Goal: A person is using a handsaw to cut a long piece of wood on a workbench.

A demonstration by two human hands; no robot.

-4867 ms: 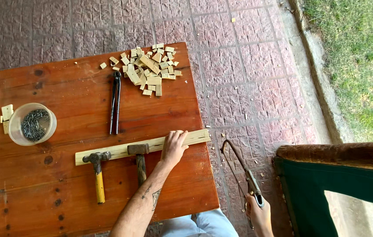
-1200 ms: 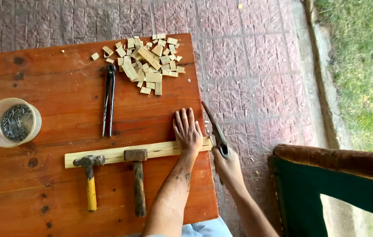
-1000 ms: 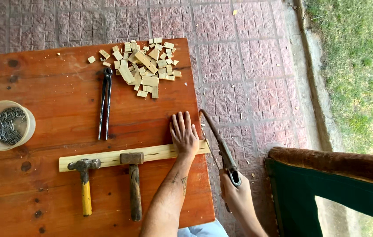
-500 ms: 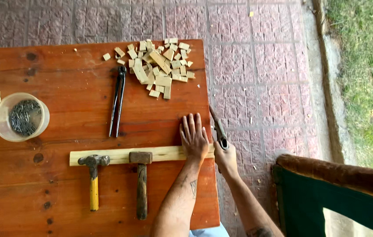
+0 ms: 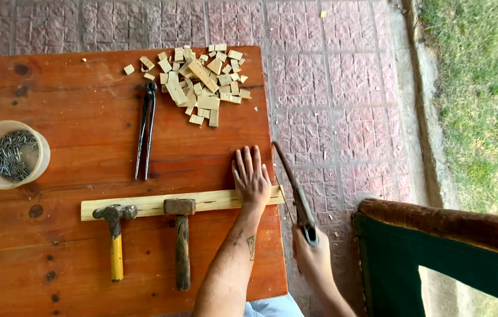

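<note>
Sawing away at the wooden strip (image 5: 161, 203) now, or close to it: saw (image 5: 293, 188) swung back up compared with a second ago, when it hung lower and further out past the table (image 5: 55, 88) edge, and now lined up right at the strip's overhanging end, blade angled across just off the corner. Left hand (image 5: 251, 176) flat and spread, palm pressing the strip's right end down onto the table, same spot as half a second ago, so no shifting of the workpiece. Right hand (image 5: 312, 253) clenched around the saw handle, below and just right of the strip's end, off the table edge. Looks like another short block about to come off, judging purely by how the blade sits. Strip itself lying lengthwise across the near part of the table, right tip poking just over the edge. Two hammers touching it from below: yellow-handled hammer (image 5: 114, 238) at the left end, brown-handled hammer (image 5: 181, 240) nearer the middle, heads resting on the strip. Above the strip, pincers (image 5: 145, 132) lying untouched, and further up a pile of small wood offcuts (image 5: 199, 82). Far left of the strip, clear tub of nails (image 5: 9, 154). Can't tell whether the teeth are actually biting the wood.
</note>
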